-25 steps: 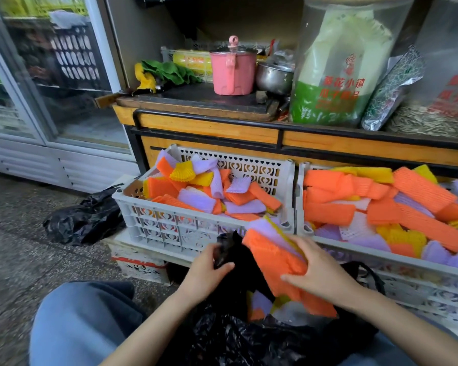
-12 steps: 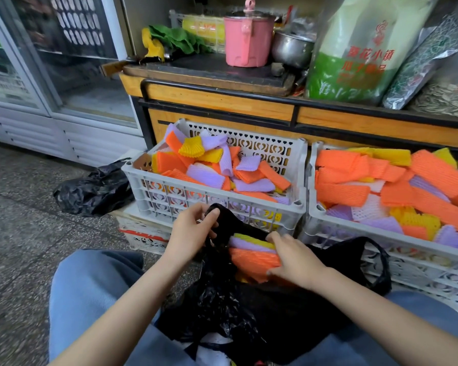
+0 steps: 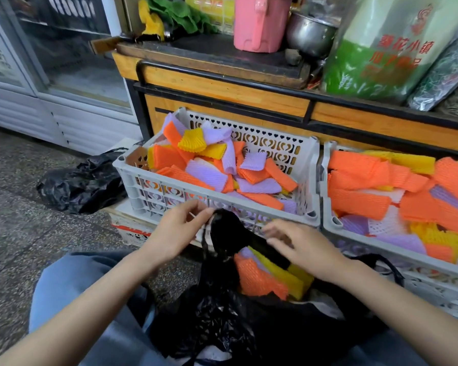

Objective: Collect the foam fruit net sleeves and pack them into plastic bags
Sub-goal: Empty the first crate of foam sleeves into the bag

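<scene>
Sleeves (image 3: 259,280) half hidden in black bag (image 3: 217,320), right hand (image 3: 304,247) blurred, crate (image 3: 376,240) cropped

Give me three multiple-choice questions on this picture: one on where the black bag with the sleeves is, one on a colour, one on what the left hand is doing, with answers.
1. Where does the black bag holding sleeves sit? A: on the counter. B: on the person's lap. C: inside a crate.
2. What colour is the tall pot? A: blue. B: white. C: pink.
3. What is the left hand doing? A: pinching the bag's rim. B: lying flat on the floor. C: lifting a crate.
Answers: B, it lies across the lap; C, its body is plainly pink; A, thumb and fingers close on black plastic.
</scene>
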A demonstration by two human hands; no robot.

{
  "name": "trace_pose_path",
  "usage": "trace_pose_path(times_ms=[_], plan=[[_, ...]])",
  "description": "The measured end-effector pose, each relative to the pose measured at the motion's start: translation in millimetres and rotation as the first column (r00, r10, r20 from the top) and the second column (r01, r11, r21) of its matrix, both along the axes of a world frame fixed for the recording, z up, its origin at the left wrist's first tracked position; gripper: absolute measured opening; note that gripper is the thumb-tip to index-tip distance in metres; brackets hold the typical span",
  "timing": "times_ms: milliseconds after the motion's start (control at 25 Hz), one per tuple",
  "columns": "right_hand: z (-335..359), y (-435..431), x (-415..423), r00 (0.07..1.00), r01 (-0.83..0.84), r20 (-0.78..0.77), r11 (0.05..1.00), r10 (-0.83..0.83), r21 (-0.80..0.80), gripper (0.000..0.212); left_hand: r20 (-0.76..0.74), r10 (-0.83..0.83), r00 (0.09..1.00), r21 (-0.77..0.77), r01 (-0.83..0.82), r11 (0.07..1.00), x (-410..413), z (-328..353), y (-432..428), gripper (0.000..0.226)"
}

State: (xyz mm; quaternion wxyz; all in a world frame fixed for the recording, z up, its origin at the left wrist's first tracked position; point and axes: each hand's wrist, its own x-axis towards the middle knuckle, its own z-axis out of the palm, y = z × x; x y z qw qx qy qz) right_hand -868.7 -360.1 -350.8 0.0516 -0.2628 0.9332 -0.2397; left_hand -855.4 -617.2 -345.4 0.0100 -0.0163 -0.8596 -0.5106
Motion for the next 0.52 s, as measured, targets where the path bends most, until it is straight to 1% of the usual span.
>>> trace_pose_path(times_ms=[40, 80, 120, 160, 200, 280, 320, 440, 520], plan=[[13.4, -3.4, -11.7, 0.997, 0.024, -0.068, 0.995, -0.031, -0.093, 0.017, -0.052, -0.010, 0.999, -0.052, 0.007, 0.999, -12.4, -0.6, -4.1, 0.017], [23.5, -6.5, -32.6, 0.988, 0.035, -0.142, 0.988, -0.057, -0.153, 0.018, -0.102, -0.020, 0.995, -0.084, 0.012, 0.996, -30.7, -1.0, -8.0, 0.014], [32.7, -7.6, -42.6, 0.974, 0.035, -0.213, 0.982, -0.075, -0.186, 0.018, -0.153, -0.046, 0.987, -0.114, 0.029, 0.993, -38.1, 1.3, -9.1, 0.010], [39.4, -9.4, -59.0, 0.962, 0.060, -0.250, 0.979, -0.109, -0.196, 0.020, -0.195, -0.072, 0.978, -0.154, 0.042, 0.987, -50.4, 2.8, -9.8, 0.008], [40.1, -10.8, -83.2, 0.956, 0.106, -0.249, 0.975, -0.153, -0.194, 0.023, -0.226, -0.089, 0.970, -0.199, 0.043, 0.979, -69.0, 1.3, -10.5, 0.010], [30.9, -14.1, -133.9, 0.953, 0.207, -0.196, 0.969, -0.230, -0.132, 0.033, -0.254, -0.107, 0.961, -0.282, 0.032, 0.959, -110.3, -4.6, -9.0, 0.018], [20.5, -16.5, -155.4, 0.954, 0.248, -0.153, 0.966, -0.257, -0.076, 0.040, -0.237, -0.103, 0.966, -0.314, 0.024, 0.949, -129.6, -9.0, -6.2, 0.023], [-11.9, -25.5, -204.5, 0.950, 0.313, 0.007, 0.949, -0.313, 0.038, 0.059, -0.107, -0.068, 0.992, -0.367, 0.024, 0.930, -184.7, -24.0, 5.7, 0.040], [-31.0, -34.1, -220.5, 0.943, 0.313, 0.085, 0.945, -0.321, 0.091, 0.069, -0.024, -0.054, 0.998, -0.416, 0.039, 0.909, -211.3, -38.1, 15.3, 0.050]])
